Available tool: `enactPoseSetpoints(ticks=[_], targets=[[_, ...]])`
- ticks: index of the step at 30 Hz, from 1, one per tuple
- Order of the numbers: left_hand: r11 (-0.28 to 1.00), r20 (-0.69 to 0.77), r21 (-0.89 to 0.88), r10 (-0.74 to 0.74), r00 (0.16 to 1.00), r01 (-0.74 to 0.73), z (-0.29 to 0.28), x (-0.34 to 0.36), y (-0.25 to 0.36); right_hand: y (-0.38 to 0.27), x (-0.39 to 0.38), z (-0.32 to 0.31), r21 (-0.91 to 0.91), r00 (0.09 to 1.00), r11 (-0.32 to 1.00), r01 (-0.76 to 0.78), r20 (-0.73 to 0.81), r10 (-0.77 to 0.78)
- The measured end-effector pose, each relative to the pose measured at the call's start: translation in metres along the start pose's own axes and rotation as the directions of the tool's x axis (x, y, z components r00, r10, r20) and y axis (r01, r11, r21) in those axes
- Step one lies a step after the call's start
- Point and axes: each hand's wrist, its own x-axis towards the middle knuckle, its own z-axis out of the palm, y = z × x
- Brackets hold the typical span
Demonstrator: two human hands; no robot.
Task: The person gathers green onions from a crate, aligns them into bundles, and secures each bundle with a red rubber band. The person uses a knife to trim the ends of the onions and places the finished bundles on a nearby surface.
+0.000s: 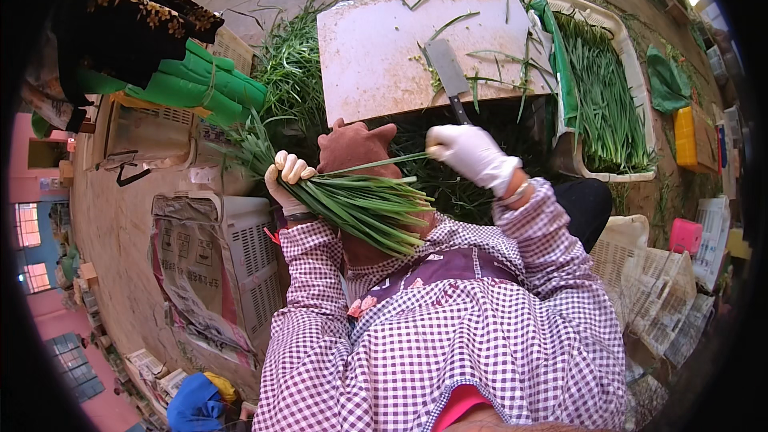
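My left hand [291, 176], in a pale glove, is closed round a thick bunch of green chives [364, 204]. The cut ends of the bunch point right, across my lap, and its leafy tops spread out to the far left. In front of my chest, my right hand [474, 158], also gloved, is closed on the end of a single chive stalk [392, 162] drawn out straight from the bunch. Just beyond that hand, a cleaver [446, 68] lies on the pale board [376, 56], its dark handle jutting over the near edge.
Loose leaves [292, 64] heap left of the board. At right stands a white crate [640, 96] of chives lined up in rows. Green wrapped bundles [204, 84] lie at far left, with a basket [252, 272] beside my left elbow. Stacked crates [648, 272] stand behind my right arm.
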Motion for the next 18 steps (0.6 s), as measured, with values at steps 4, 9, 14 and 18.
enactPoseSetpoints(ticks=[4,9,14,18], targets=[[0.997,-0.012,-0.079,-0.020,1.000,0.019,-0.004,0.005,-0.001,0.127,-0.052,-0.016,-0.525,0.873,0.724,-0.448,-0.082,0.481],[0.998,-0.035,-0.053,0.013,0.999,-0.015,-0.012,0.003,0.000,0.055,-0.068,-0.005,-0.078,0.948,0.945,-0.317,-0.062,0.313],[1.000,-0.034,-0.019,-0.002,0.999,0.001,0.001,0.010,0.000,-0.004,-0.045,0.032,0.261,0.987,0.964,0.041,-0.160,0.002],[0.997,0.018,0.075,-0.039,0.999,0.037,0.027,0.019,-0.006,-0.010,-0.025,0.052,0.664,0.985,0.741,-0.105,0.172,-0.015]])
